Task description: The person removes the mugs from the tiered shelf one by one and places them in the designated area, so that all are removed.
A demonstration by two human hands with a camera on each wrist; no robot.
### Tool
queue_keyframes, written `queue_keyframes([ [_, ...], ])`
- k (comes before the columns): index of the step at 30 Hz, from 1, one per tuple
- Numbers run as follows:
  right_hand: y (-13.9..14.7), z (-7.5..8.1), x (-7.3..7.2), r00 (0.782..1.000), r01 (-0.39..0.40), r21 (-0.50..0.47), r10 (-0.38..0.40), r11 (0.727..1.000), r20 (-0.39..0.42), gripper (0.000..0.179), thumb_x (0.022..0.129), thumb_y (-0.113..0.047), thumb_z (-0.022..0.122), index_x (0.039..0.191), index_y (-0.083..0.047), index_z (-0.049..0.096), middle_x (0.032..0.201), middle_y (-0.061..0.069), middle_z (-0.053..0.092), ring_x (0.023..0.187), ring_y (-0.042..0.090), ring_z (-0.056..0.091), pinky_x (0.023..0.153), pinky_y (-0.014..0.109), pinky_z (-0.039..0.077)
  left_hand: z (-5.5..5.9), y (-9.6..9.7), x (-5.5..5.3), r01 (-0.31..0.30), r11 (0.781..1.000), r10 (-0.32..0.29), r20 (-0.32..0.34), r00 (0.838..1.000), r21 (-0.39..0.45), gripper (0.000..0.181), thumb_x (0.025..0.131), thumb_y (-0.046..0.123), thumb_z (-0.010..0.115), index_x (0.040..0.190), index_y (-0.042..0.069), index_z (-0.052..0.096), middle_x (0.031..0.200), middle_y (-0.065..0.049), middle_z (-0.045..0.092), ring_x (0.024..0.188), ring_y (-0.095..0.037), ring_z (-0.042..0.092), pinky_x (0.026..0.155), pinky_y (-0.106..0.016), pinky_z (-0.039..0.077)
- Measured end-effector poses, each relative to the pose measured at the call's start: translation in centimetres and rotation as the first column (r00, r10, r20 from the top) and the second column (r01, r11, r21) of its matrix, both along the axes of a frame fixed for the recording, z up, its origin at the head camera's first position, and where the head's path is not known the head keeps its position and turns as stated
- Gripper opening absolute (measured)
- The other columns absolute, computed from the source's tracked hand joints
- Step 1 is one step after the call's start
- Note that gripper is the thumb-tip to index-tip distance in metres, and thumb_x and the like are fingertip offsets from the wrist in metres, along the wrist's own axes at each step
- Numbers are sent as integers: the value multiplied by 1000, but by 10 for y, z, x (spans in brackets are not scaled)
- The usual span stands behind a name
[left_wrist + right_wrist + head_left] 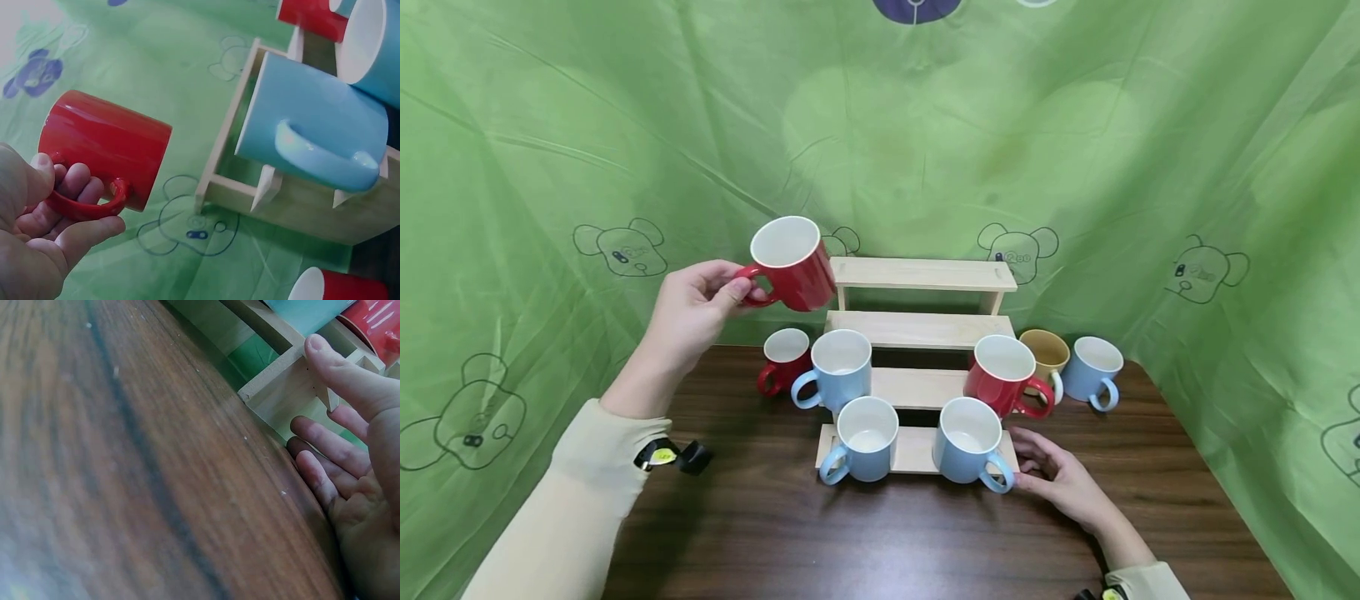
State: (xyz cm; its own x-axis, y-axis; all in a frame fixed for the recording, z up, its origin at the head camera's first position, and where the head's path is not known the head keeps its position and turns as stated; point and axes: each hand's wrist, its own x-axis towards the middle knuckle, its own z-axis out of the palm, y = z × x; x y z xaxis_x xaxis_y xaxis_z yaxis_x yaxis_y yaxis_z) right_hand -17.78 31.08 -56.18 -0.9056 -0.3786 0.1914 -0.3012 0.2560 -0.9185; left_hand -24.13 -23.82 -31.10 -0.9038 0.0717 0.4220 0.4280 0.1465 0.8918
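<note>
My left hand (696, 304) grips a red mug (808, 275) by its handle, holding it in the air left of the top step of a wooden step rack (925, 273). In the left wrist view, the fingers and thumb close round the red handle. My right hand (1060, 479) is at the rack's lower right corner. There its thumb touches the front corner while the other fingers lie loosely bent beside the side panel. Light blue mugs (867, 446) (967, 446) stand on the bottom step. One step up are another light blue mug (842, 375) and a red mug (992, 387).
A red mug (786, 358) stands on the dark wooden table (760, 517) left of the rack. Behind its right side are a yellow mug (1043, 346) and a light blue mug (1090, 371). Green cloth (700, 125) hangs behind and at both sides.
</note>
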Motion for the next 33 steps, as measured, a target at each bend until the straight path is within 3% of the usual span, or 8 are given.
queue_keyframes([
  [4, 0, 1, 0, 1000, -6, 3, 6, 1000, -14, 65, 98, 4, 77, 157, 5, 49, 138, 29, 68, 110, 13, 71, 91, 24, 59, -1, -15, 4, 20, 993, -19, -8, 1000, 112, 13, 105, -3, 70, 115, -8, 75, 94, -7, 80, 88, -15, 80, 85, -30, 64],
  [7, 0, 3, 1, 1000, -1, 7, 2, 1000, -13, 65, 98, 4, 77, 157, 5, 49, 138, 29, 68, 110, 13, 72, 91, 24, 59, -3, -23, 6, 1, 988, 1, -16, 1000, 155, 11, 104, -3, 70, 113, -4, 77, 93, -7, 80, 88, -15, 80, 85, -31, 64],
  [11, 1, 3, 1, 1000, 6, 13, -6, 1000, -3, 65, 99, 3, 77, 157, 4, 49, 138, 29, 68, 109, 14, 72, 91, 24, 59, -8, -32, 6, -47, 981, 50, -15, 999, 191, 11, 103, -2, 72, 112, -4, 77, 92, -7, 80, 88, -15, 80, 85, -30, 64],
  [15, 2, 1, 0, 1000, -6, 3, 6, 1000, -6, 65, 99, 4, 76, 158, 5, 48, 138, 28, 69, 108, 15, 72, 90, 25, 59, -18, -38, 6, -126, 977, 130, -12, 991, 175, 10, 104, -3, 71, 112, -7, 75, 91, -3, 81, 87, -12, 80, 85, -26, 62],
  [18, 3, -1, -1, 999, -26, -9, 26, 1000, -20, 66, 98, 7, 75, 158, 7, 47, 136, 25, 70, 106, 16, 73, 90, 25, 59, -30, -43, 5, -247, 968, 249, -43, 967, 51, 16, 105, 1, 71, 115, -11, 74, 89, 5, 80, 86, -5, 78, 85, -19, 61],
  [22, 4, -3, -1, 999, -40, -17, 40, 999, -32, 65, 98, 8, 75, 157, 7, 47, 136, 18, 73, 104, 16, 73, 89, 25, 59, -51, -48, 4, -436, 891, 424, -108, 899, -130, 22, 106, 10, 74, 117, -8, 77, 91, 8, 80, 85, 6, 73, 75, -9, 55],
  [26, 3, -2, -1, 999, -40, -17, 40, 999, -27, 65, 98, 7, 75, 157, 7, 47, 136, 18, 72, 104, 17, 73, 89, 25, 60, -73, -51, 6, -509, 851, 500, -95, 861, -131, 21, 104, 13, 76, 115, -5, 80, 94, -1, 82, 84, 6, 72, 69, -10, 52],
  [33, 1, 0, 0, 1000, -26, -4, 26, 1000, -13, 64, 98, 6, 75, 157, 7, 48, 136, 23, 71, 104, 17, 73, 88, 25, 60, -104, -55, 8, -557, 829, 555, -44, 831, -53, 24, 104, 12, 76, 116, -8, 79, 92, 3, 81, 83, 4, 73, 75, -9, 54],
])
